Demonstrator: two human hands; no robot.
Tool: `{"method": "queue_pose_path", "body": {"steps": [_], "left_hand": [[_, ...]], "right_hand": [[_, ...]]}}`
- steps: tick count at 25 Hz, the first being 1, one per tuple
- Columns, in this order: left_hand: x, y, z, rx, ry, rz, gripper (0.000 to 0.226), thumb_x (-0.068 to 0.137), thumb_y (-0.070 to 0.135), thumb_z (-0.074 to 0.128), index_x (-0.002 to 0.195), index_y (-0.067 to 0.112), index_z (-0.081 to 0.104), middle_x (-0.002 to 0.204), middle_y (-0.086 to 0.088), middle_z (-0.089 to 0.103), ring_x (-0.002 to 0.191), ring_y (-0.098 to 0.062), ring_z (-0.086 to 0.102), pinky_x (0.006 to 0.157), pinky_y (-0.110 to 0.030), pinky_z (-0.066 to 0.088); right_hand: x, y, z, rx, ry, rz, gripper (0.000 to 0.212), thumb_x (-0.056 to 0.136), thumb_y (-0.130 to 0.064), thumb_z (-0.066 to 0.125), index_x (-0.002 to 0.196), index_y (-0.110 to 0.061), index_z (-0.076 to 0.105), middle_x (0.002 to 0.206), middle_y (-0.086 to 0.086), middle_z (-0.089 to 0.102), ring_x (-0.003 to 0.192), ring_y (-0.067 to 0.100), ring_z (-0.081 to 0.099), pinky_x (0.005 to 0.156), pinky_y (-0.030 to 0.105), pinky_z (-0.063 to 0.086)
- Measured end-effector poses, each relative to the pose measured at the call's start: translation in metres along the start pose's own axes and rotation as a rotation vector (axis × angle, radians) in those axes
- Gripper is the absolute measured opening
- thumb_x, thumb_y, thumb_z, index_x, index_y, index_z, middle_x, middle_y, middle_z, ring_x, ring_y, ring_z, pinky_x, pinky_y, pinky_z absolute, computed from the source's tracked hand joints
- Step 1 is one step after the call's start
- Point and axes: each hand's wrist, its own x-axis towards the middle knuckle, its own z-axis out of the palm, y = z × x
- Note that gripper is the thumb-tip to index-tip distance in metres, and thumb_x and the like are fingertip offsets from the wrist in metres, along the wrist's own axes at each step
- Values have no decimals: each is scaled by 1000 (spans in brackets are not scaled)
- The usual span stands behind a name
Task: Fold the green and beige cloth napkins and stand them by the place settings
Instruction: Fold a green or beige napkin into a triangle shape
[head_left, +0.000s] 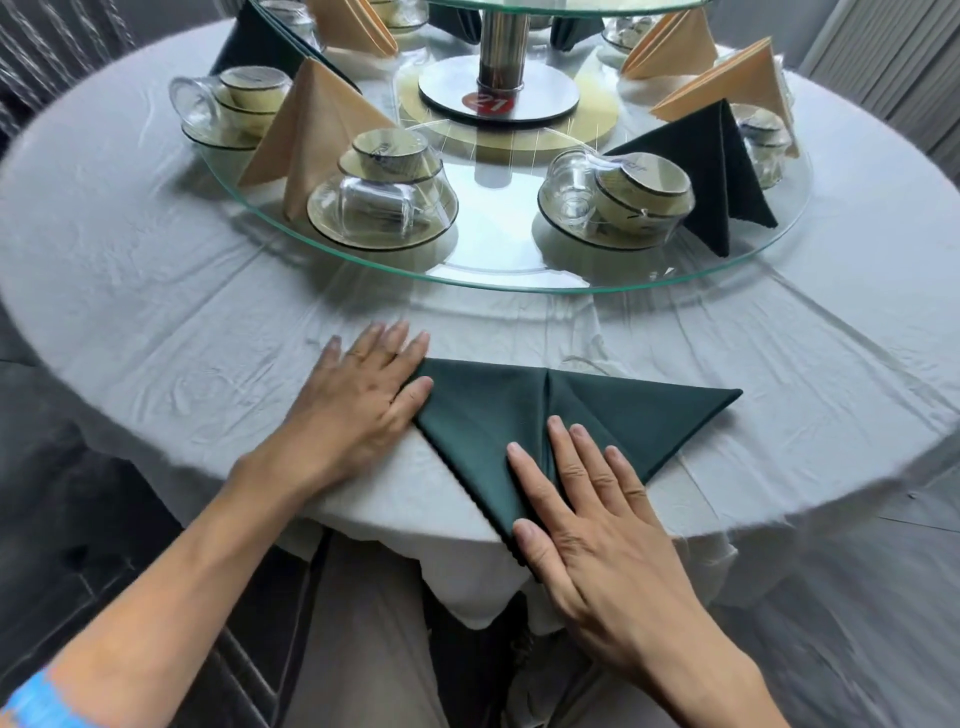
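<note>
A dark green napkin (483, 410) lies flat on the white tablecloth at the near edge of the round table, folded into a wide triangle with a centre crease. My left hand (358, 395) lies flat with its fingers spread, its fingertips on the napkin's left corner. My right hand (587, 514) presses palm down on the napkin's lower point at the table edge. On the glass turntable (498, 275) a folded beige napkin (311, 130) stands at the left and a folded green napkin (722, 166) stands at the right, each beside a place setting.
Two plates with upturned bowls and glass cups (384, 197) (618, 202) sit on the near side of the turntable. More settings and beige napkins (727, 83) stand further back around a steel centre post (501, 47). The tablecloth (156, 291) hangs over the near edge.
</note>
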Motion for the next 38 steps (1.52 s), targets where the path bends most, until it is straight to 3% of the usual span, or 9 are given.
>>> {"method": "queue_pose_path", "body": {"steps": [4, 8, 14, 19, 22, 27, 32, 34, 38], "left_hand": [[14, 19, -10, -23, 213, 235, 57, 94, 32, 28, 147, 16, 42, 153, -4, 44, 145, -20, 33, 120, -41, 8], [35, 75, -26, -259, -9, 555, 54, 88, 3, 45, 137, 24, 48, 138, 1, 50, 123, -16, 44, 109, -27, 30], [71, 85, -55, -395, -342, 495, 44, 68, 1, 47, 99, 28, 63, 91, 7, 58, 76, -12, 53, 63, -21, 42], [40, 81, -68, -834, -219, 490, 48, 61, 1, 46, 96, 22, 70, 84, -1, 66, 75, -12, 56, 71, -31, 43], [10, 89, -97, -946, -131, 560, 46, 69, -7, 50, 102, 15, 73, 84, -5, 71, 77, -20, 65, 71, -31, 50], [-17, 88, -117, -783, 180, 633, 42, 76, 14, 70, 116, 27, 68, 107, 7, 68, 105, -15, 64, 91, -25, 48], [-9, 52, -78, -1361, -638, 390, 56, 83, 5, 66, 135, 20, 52, 120, -30, 63, 99, -34, 64, 82, -37, 54], [-4, 56, -55, -1341, -469, 269, 49, 86, 11, 66, 132, 27, 54, 115, -25, 66, 87, -26, 64, 71, -30, 52], [-13, 55, -30, -600, 102, 294, 44, 87, 44, 66, 127, 46, 49, 123, 19, 52, 94, 0, 60, 81, -23, 50]], "right_hand": [[-1, -1, 2, 11, 12, 7, 57, 102, -51, 13, 153, -29, 28, 159, 11, 27, 147, 26, 22, 113, 43, 16], [0, 0, 3, 12, 19, 4, 57, 101, -51, 20, 152, -28, 30, 158, 12, 28, 147, 27, 24, 112, 44, 17], [-1, -1, 0, 64, -2, 2, 56, 100, -52, 24, 152, -30, 31, 159, 10, 28, 147, 25, 23, 113, 43, 17], [-5, -7, -32, 675, 93, 103, 68, 92, -54, 48, 151, -42, 16, 161, -16, 10, 148, 5, 13, 118, 28, 16], [1, -19, -64, 945, 296, 272, 76, 85, -35, 68, 144, -48, 23, 141, -23, 41, 133, 1, 39, 105, 25, 37], [18, -7, -101, 1384, 281, 230, 32, 89, -5, 55, 111, -27, 63, 93, 5, 70, 84, 26, 68, 74, 48, 58], [42, 62, -110, 1424, -238, 78, 43, 89, -8, 59, 129, -22, 56, 116, 17, 66, 100, 27, 65, 83, 37, 50], [56, 87, -97, 1122, -231, 144, 42, 92, -15, 65, 128, -32, 54, 107, 8, 67, 87, 14, 65, 79, 28, 50], [49, 98, -74, 653, -11, 137, 46, 84, -31, 73, 125, -37, 53, 112, -15, 62, 90, 0, 60, 77, 14, 43]]}}
